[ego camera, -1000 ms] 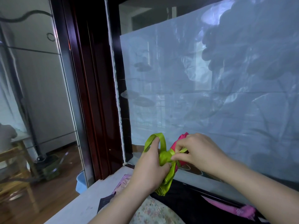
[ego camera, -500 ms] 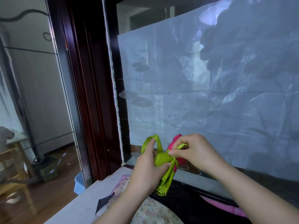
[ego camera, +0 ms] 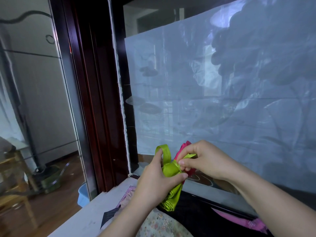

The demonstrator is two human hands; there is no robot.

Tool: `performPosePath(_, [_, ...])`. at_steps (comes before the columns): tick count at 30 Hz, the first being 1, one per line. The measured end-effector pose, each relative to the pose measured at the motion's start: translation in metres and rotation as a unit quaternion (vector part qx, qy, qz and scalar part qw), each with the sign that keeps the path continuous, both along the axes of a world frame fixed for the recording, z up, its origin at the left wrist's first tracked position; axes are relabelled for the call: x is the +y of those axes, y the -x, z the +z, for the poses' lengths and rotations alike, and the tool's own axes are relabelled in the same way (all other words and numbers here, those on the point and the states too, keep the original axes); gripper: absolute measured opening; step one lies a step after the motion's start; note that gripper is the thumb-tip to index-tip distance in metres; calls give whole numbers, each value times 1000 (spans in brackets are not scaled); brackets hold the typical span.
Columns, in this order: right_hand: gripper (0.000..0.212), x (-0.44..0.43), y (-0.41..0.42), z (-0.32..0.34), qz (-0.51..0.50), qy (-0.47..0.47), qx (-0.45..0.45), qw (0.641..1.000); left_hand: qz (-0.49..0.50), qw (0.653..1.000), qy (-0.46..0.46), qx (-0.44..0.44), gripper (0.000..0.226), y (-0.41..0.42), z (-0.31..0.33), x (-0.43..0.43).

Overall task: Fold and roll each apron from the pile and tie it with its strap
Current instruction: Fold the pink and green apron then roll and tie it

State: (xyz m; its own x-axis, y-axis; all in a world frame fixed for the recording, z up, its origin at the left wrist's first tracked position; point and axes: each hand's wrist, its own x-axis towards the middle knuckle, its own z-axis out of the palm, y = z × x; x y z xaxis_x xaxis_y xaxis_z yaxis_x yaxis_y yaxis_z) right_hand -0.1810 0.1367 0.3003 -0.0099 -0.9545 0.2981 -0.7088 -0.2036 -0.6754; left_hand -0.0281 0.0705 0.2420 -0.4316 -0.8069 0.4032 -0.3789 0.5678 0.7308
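Right hand (ego camera: pixel 207 159) nearer left hand (ego camera: pixel 153 183) (both holding green apron (ego camera: pixel 172 198)).

2 bare hands meet on 1 bundle, both forearms reaching in from below.
The left hand (ego camera: pixel 156 179) grips the rolled apron (ego camera: pixel 171 198), thumb laid across its front, index finger raised against the strap (ego camera: pixel 165 152) loop; the right hand (ego camera: pixel 206 161), palm down, pinches the strap's end between thumb and curled fingers.
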Motion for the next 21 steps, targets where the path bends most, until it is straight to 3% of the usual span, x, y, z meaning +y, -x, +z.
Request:
performPosePath(5, [6, 2, -11, -1, -22, 77, 105, 991, 31, 1000, 3, -2, 74, 5, 6, 4])
performPosePath(12, [7, -5, -11, -24, -115, 203, 63, 971, 4, 996, -60, 71, 85, 2, 9, 5])
performPosePath(16, [10, -10, -13, -34, -132, 314, 84, 936, -38, 986, -112, 115, 66, -1, 16, 6])
performPosePath(18, [11, -13, -12, -37, -132, 343, 83, 926, -68, 980, -128, 136, 42, -3, 19, 7])
performPosePath(21, [12, -19, -13, -39, -124, 374, 91, 915, -71, 978, -118, 156, 33, -4, 23, 9])
